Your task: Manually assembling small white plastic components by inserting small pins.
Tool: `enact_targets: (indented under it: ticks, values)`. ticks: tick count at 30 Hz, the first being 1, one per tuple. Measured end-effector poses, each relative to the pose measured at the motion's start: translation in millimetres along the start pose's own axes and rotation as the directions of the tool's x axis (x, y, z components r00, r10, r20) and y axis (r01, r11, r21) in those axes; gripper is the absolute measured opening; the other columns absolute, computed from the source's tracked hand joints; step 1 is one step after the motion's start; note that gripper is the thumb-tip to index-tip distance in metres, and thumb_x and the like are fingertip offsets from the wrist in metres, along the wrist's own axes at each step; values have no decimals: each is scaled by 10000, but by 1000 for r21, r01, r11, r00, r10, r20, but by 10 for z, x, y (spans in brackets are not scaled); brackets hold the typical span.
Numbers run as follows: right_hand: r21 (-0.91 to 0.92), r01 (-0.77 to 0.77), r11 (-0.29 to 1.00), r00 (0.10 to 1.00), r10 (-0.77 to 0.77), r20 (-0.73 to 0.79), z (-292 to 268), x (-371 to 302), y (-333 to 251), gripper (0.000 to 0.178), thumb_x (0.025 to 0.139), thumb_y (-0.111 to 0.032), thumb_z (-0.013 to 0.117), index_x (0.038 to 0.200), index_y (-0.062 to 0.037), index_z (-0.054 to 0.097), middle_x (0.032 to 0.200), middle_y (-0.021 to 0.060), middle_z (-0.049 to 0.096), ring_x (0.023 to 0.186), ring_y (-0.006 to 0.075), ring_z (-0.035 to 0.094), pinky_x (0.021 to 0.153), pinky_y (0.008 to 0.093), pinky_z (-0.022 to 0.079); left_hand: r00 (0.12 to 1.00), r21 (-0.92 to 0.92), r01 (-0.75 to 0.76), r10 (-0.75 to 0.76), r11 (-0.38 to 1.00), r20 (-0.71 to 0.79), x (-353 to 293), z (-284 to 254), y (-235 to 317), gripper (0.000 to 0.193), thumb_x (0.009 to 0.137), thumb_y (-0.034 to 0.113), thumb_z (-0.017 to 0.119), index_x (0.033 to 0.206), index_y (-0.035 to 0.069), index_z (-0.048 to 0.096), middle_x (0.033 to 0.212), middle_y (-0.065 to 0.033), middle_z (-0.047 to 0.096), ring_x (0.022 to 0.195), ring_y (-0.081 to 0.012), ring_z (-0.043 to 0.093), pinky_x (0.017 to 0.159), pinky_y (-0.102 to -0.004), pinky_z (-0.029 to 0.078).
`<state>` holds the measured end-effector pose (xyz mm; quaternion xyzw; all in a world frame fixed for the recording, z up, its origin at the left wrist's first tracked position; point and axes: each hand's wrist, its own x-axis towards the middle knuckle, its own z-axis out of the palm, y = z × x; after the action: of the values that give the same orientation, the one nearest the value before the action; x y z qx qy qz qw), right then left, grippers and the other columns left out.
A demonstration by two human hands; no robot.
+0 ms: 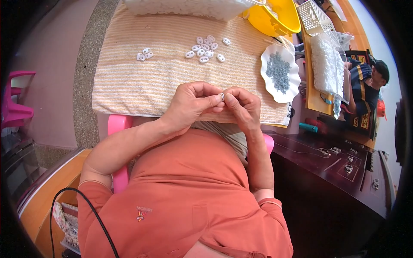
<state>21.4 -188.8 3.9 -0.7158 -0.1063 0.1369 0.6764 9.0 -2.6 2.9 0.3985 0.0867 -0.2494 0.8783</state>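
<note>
Over the near edge of a striped towel, my left hand pinches a small white plastic piece with holes between thumb and forefinger. My right hand meets it from the right, thumb and fingertips closed against the piece's side; whatever lies between them is too small to make out. Beyond the hands lies a loose cluster of white oval two-hole pieces. A smaller group of white pieces sits farther left. To the right stands a white scalloped dish holding many small grey screw-like parts.
A clear bin of white pieces stands at the far edge, beside a yellow basket. At right are another clear bin, a perforated white basket and a person. A dark cabinet stands near right.
</note>
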Motion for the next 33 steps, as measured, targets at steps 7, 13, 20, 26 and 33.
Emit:
enact_targets:
  ticks: [7,13,20,26,33]
  values:
    - [13,-46,999,998,46,-48,69,-17,-32,152,940,-112,590,879,19,638,792,13,639,722,54,573,645,190,469,995,73,-96,97,993,0,-13,6,-44,135,878,11,625,1005,-34,623,900,-90,671,794,-117,655,737,-233,565]
    - [185,-59,981,998,60,-1,153,-41,-64,166,943,-112,581,884,31,641,793,46,657,721,85,607,645,205,504,996,55,-89,89,995,-14,-10,14,17,127,879,13,626,997,-35,622,885,-94,671,751,-113,654,707,-228,559]
    - [143,-66,988,997,72,-34,135,-31,-61,161,948,-123,577,906,20,637,793,43,655,712,83,607,640,206,502,997,30,-80,80,996,-1,24,-14,21,129,883,28,628,1001,-23,615,864,-80,668,735,-114,652,690,-230,554]
    - [199,-66,978,996,77,-46,90,-23,14,168,953,-135,572,920,20,629,806,41,654,713,76,601,644,207,501,998,26,-64,63,998,23,38,-19,24,134,882,36,631,1003,-20,614,848,-73,661,750,-125,647,712,-242,555]
    - [346,-128,929,990,142,-16,45,-30,54,175,953,-114,561,1005,43,618,856,55,655,723,99,609,671,224,515,1000,1,-14,14,1000,16,18,-10,47,140,882,36,631,1008,-23,615,861,-78,658,764,-142,655,727,-259,564]
